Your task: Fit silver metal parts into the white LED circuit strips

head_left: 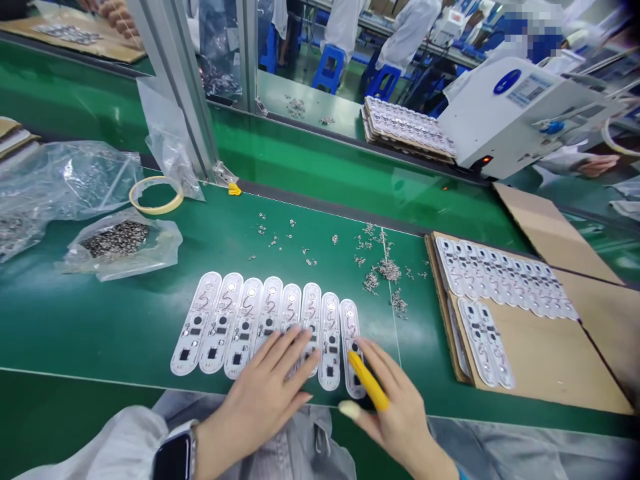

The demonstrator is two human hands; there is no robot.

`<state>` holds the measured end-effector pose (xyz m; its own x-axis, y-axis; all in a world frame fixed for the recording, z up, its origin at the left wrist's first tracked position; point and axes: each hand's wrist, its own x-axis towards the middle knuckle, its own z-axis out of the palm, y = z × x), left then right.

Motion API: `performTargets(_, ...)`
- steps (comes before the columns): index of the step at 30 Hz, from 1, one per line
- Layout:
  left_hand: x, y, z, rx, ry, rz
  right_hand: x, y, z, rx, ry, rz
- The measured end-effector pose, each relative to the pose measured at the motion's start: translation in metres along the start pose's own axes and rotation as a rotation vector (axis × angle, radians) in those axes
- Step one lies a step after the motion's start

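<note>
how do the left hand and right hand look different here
The left hand has bare fingers; the right hand wears a yellow cover on one finger.
The left hand has a watch at its wrist; none shows by the right hand.
The left hand spreads over middle strips; the right hand is at the rightmost strip.
Both reach over one row.
</note>
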<state>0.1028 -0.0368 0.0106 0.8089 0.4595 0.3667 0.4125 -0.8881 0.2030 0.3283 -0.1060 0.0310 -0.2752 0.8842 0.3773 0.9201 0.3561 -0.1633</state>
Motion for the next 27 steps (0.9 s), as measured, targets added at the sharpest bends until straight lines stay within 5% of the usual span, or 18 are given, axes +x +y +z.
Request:
performTargets(5,-0.013,-0.007,-0.001,0.094,-0.067,0.047,-0.023,-0.027,0.033,-0.005,-0.066,-0.014)
performTargets(9,-0.027,-0.003,0.002,0.042,0.050,0.087,-0.041,-0.036,0.045,-0.030,0.047,0.026)
performTargets(19,-0.026,-0.007,-0.004,-0.075,0.167,0.240,-0.047,-0.041,0.021,0.018,0.035,-0.021)
performTargets(24,-0.003,-0.008,-0.044,-0.097,0.125,0.239,-0.044,-0.022,0.002,0.067,-0.006,-0.027)
performTargets(27,0.031,-0.030,-0.072,-0.097,0.133,0.287,-0.008,0.006,-0.023,0.037,-0.027,-0.099)
